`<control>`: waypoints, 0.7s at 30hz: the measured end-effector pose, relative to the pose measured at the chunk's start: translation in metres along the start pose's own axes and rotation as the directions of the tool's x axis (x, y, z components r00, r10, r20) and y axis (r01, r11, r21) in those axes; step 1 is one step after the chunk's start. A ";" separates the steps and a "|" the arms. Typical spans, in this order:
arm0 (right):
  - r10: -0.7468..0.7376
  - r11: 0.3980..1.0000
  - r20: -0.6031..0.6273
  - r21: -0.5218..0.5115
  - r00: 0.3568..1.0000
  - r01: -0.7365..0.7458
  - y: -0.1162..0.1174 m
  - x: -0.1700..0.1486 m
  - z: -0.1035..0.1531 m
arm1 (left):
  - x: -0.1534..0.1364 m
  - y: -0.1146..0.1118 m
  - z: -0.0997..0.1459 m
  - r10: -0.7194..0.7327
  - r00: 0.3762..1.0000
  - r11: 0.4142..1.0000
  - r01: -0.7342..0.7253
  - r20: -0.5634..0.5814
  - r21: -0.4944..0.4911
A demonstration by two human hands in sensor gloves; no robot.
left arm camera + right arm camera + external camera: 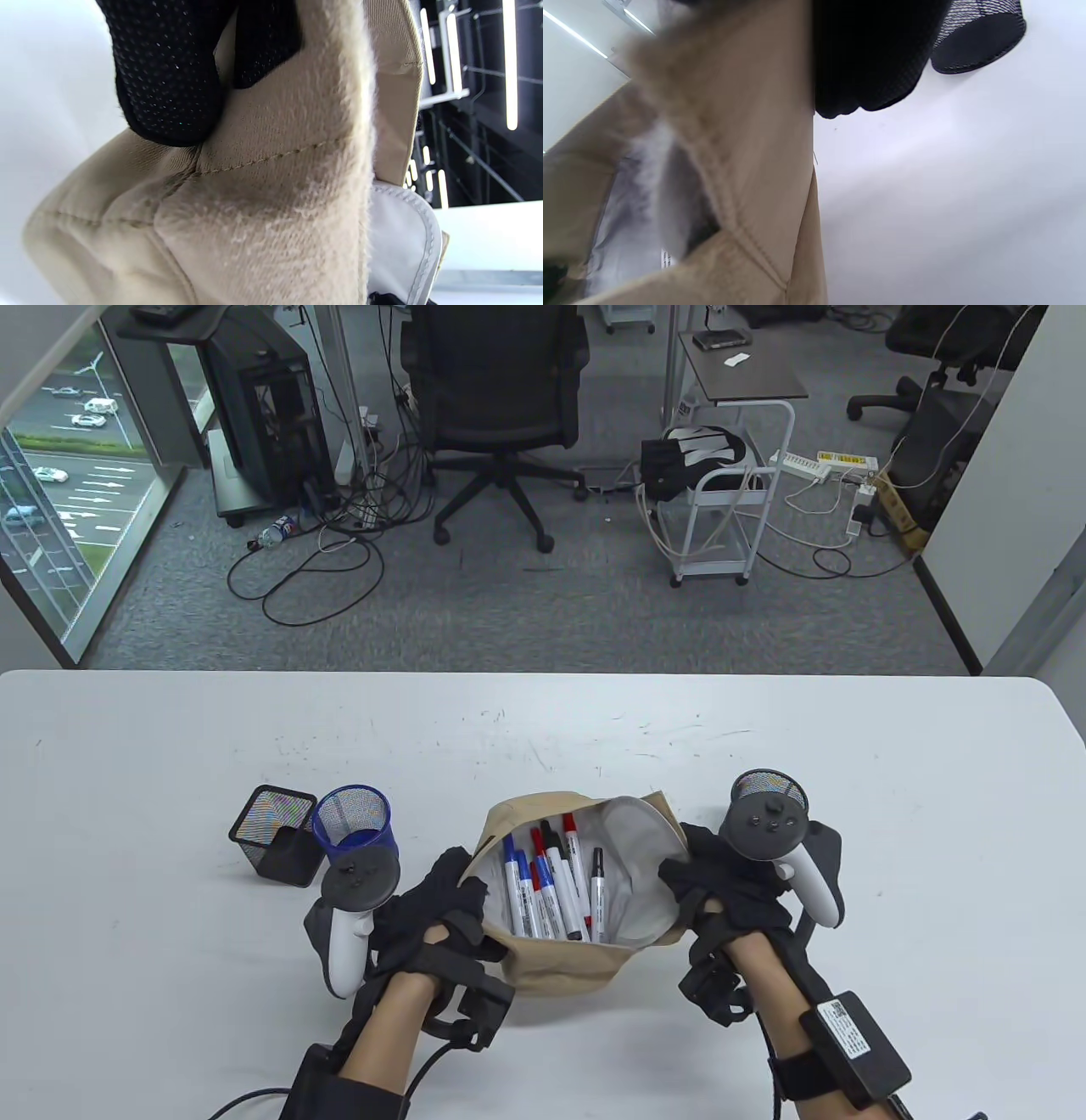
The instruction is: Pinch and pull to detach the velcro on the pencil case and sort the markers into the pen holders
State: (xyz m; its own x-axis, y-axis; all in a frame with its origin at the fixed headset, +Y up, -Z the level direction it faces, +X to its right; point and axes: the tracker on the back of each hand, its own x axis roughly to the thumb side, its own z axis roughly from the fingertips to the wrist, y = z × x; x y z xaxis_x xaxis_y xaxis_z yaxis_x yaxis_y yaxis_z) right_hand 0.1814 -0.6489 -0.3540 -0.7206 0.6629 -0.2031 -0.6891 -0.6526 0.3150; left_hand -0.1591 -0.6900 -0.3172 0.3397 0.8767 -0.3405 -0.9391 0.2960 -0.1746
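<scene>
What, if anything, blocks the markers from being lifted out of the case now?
Nothing visible: the pencil case is held wide open by the left hand and right hand, so the markers lie exposed.

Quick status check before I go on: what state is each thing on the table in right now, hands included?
Pencil case: open, velcro apart, mouth held wide.
Markers: all inside the case, none sorted.
Square black holder: tilted, looks empty.
Blue holder: upright, nothing visible inside.
Round black holder: upright, mostly hidden behind the right tracker.
Left hand: grips the case's left edge.
Right hand: grips the case's right edge.
</scene>
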 end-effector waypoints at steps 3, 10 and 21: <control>0.022 0.999 -0.040 0.042 0.999 -0.020 0.003 -0.010 -0.005 | -0.013 -0.009 -0.008 -0.030 0.999 0.999 0.029 -0.035 -0.037; 0.057 0.990 -0.126 0.133 0.990 -0.040 0.021 -0.037 -0.026 | -0.045 -0.023 -0.027 -0.087 0.988 0.991 0.073 -0.125 -0.112; 0.198 0.970 -0.106 0.162 0.974 -0.180 0.031 -0.026 -0.021 | -0.056 -0.032 -0.031 -0.131 0.982 0.983 0.111 -0.135 -0.146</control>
State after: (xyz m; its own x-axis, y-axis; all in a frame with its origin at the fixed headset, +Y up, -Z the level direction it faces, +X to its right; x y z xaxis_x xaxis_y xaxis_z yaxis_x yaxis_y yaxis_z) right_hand 0.1776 -0.6943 -0.3588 -0.8470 0.4774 -0.2339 -0.5266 -0.6930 0.4924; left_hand -0.1464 -0.7609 -0.3213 0.4635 0.7711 -0.4366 -0.8779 0.3325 -0.3446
